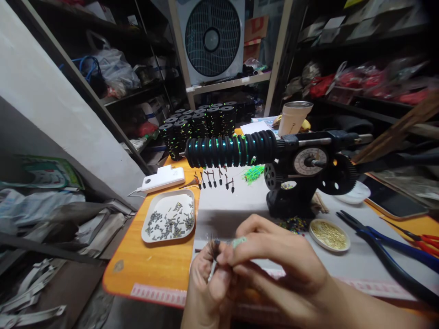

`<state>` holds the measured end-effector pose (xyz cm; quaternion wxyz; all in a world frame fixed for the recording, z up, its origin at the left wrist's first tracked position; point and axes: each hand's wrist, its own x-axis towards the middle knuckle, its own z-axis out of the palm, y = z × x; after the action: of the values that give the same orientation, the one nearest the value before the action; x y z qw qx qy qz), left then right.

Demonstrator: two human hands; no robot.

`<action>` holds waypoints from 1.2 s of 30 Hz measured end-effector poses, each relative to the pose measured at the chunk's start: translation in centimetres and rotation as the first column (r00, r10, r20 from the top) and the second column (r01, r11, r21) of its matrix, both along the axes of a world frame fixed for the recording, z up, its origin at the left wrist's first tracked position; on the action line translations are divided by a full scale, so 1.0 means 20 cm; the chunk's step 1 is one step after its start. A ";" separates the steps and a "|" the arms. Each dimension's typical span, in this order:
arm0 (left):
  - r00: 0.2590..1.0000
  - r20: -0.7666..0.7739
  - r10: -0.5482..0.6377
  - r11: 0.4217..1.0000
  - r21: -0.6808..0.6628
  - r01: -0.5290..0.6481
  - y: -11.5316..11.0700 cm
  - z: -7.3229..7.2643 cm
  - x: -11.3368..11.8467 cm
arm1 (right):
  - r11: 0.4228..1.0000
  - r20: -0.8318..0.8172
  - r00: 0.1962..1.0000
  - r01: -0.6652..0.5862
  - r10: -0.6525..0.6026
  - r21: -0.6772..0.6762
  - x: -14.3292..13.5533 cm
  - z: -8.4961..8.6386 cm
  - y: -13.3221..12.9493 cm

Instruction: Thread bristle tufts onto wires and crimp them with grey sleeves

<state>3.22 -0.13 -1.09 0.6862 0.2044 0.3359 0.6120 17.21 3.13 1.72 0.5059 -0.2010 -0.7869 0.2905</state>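
Near the front edge of the table, my left hand (212, 283) is closed around a small piece with dark bristles (214, 246) and a pale stem (211, 270). My right hand (274, 256) meets it from the right, its thumb and fingers pinched at the same small piece. A light green patch (239, 241) shows at my right index finger. Exactly what the right fingertips grip is too small to make out. Behind the hands stands a black geared winding device (308, 162) with a ribbed black roll (229, 150) wound with green and blue strands.
A white tray (151, 230) of small metal pieces lies left, near a white power strip (164, 179). At right are a dish of gold bits (329, 235), blue-handled pliers (394, 242), a phone (396, 196) and red-handled scissors (427, 242). Black spools (206, 121) stand behind, beside a cup (294, 119).
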 end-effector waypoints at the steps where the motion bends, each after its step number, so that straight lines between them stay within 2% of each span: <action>1: 0.998 0.065 -0.016 1.000 -0.009 0.016 0.00 0.00 0.00 | 0.999 -0.020 0.999 0.043 -0.043 -0.005 0.00 0.00 0.00; 3: 0.980 0.193 -0.044 0.999 0.011 0.043 0.01 0.01 -0.01 | 0.990 -0.041 0.990 0.136 -0.135 0.037 0.01 0.00 -0.01; 5: 0.965 0.257 -0.056 0.998 0.052 0.044 0.01 0.01 -0.01 | 0.969 -0.024 0.976 0.218 -0.217 0.115 0.01 -0.01 -0.02; 8: 0.955 0.293 -0.043 0.999 0.034 0.034 0.00 0.02 -0.02 | 0.935 0.019 0.955 0.285 -0.295 0.212 0.01 -0.03 -0.04; 13: 0.938 0.345 -0.019 0.999 -0.040 0.035 -0.01 0.00 -0.02 | 0.888 0.022 0.919 0.374 -0.394 0.268 -0.01 -0.04 -0.05; 20: 0.896 0.437 -0.071 0.991 -0.070 0.113 -0.02 0.02 -0.01 | 0.880 -0.004 0.915 0.390 -0.405 0.272 -0.02 0.00 -0.05; 36: 0.843 0.528 -0.104 0.989 -0.038 0.146 -0.02 0.02 0.00 | 0.884 -0.015 0.915 0.392 -0.402 0.255 -0.02 -0.01 -0.05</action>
<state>3.21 -0.52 -0.72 0.7974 0.0246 0.1453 0.5851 16.83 2.09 1.62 0.5609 -0.2973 -0.7691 0.0744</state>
